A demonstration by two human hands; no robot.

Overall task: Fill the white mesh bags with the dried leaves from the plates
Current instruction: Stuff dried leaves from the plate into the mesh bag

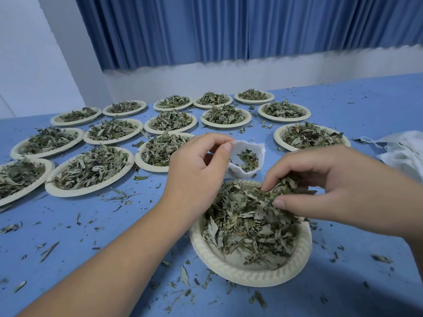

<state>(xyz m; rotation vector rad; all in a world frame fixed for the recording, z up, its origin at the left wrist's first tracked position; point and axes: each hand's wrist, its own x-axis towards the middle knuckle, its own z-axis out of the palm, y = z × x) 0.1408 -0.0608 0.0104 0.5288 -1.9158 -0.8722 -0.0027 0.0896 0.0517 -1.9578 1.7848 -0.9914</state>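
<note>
Lower centre: cream paper plate (231, 269) w/ dried leaves (249, 223). Right hand (329, 179) above it, fingers curled, pinching a clump of leaves. Just beyond, centre frame, left hand (196, 165) pinches the rim of a white mesh bag (238, 172), mouth open, some leaves inside. Right edge: more white bags (402, 152). Upper left to centre: many full plates (91, 188) on blue table (103, 225); blue curtain (229, 26) behind.

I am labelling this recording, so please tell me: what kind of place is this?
Probably an indoor workroom for packing dried herbs by hand. A blue table holds many paper plates of dried leaves, a blue curtain hangs behind, and spare white mesh bags lie at the right.
</note>
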